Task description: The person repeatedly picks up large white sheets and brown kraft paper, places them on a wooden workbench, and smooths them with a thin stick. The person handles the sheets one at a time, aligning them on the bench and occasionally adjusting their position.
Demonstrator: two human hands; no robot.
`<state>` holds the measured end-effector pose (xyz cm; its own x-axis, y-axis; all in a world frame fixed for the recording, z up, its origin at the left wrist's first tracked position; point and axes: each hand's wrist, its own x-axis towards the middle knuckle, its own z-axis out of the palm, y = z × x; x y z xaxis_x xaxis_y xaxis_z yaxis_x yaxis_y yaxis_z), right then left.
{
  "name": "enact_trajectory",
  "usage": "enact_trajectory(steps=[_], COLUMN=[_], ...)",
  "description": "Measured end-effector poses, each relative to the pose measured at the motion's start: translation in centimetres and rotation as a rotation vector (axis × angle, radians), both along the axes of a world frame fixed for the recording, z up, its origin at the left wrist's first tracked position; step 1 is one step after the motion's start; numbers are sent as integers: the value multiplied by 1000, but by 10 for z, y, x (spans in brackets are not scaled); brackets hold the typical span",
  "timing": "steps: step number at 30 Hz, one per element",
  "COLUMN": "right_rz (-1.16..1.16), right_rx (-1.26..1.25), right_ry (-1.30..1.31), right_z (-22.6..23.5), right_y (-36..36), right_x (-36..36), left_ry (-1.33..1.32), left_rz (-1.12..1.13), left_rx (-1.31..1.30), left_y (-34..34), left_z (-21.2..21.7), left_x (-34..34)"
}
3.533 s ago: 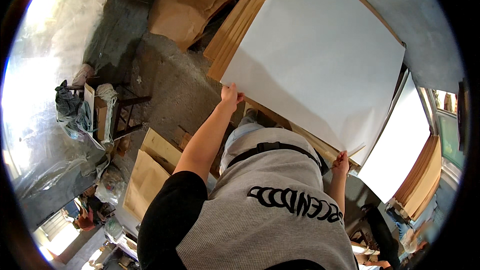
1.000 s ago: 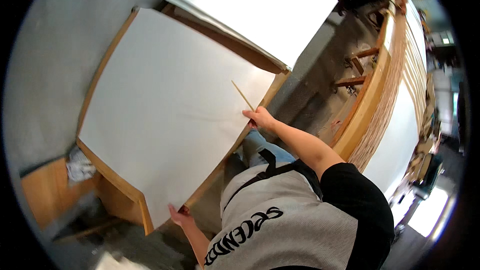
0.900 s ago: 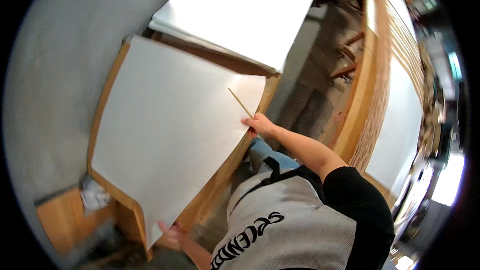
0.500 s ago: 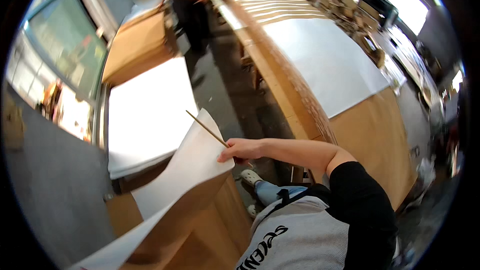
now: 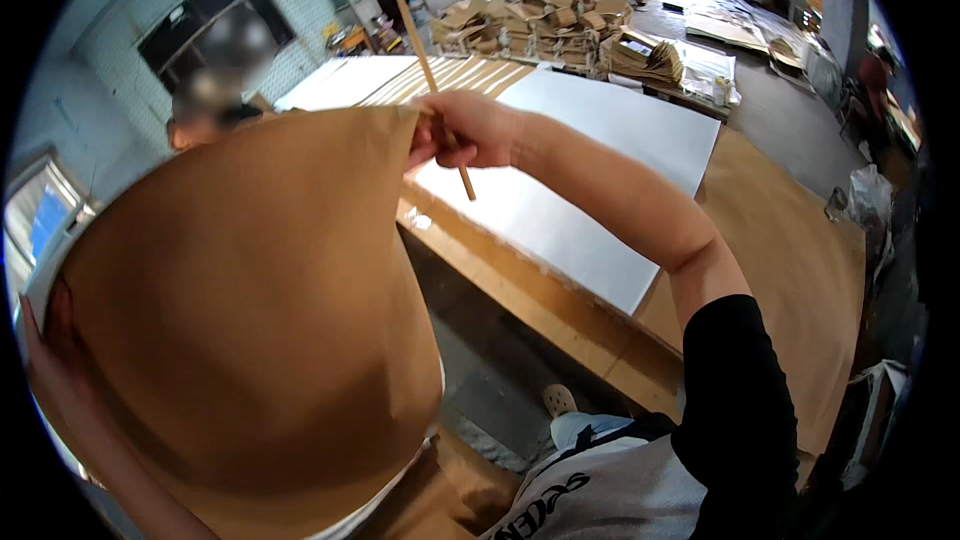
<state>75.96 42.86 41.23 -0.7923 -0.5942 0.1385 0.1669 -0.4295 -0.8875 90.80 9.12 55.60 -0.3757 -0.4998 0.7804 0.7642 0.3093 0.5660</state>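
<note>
A large paper sheet (image 5: 250,290), brown on the side facing me and white on its back, bows upright in front of me. My right hand (image 5: 465,130) is closed on its upper right corner. The same hand also grips a thin wooden stick (image 5: 412,35), which points up and left, with its lower end below my fingers. At the far left, my left hand (image 5: 58,330) holds the sheet's left edge, its thumb against the brown face; part of this hand is dim near the picture's rim.
Behind the sheet, a long table (image 5: 640,365) carries white sheets (image 5: 610,140), white strips and brown paper (image 5: 790,240). Across from me, a person (image 5: 205,110) is partly hidden by the raised sheet. Heaped cardboard pieces (image 5: 530,25) lie beyond the table. A clear plastic bag (image 5: 870,195) is at right.
The sheet has been lifted and swung up, its brown side now toward me. My right hand rose with its corner and the stick. My left hand has come into view, and my view turned right.
</note>
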Motion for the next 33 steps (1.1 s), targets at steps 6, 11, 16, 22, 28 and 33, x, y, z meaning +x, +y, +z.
enact_trajectory(steps=[6,11,16,22,28,33], right_rz=[-303,-719,-826,-1690,-2381,-2353], right_rx=[-183,-135,-193,33,427,35], right_ry=[222,514,888,801,-25,-576], right_z=[66,91,77,40,-133,-225], right_y=[93,218,318,318,164,45], right_x=[-64,-72,-11,139,127,58], left_ry=[49,89,120,147,-547,-1073], left_rz=[-389,-760,-1004,-1443,-1561,-1588], left_rx=[-112,-41,-3,151,348,395], left_y=[105,187,229,239,204,187], left_z=[73,86,84,-5,-193,-360], left_x=[-148,-245,-292,-356,-418,-468])
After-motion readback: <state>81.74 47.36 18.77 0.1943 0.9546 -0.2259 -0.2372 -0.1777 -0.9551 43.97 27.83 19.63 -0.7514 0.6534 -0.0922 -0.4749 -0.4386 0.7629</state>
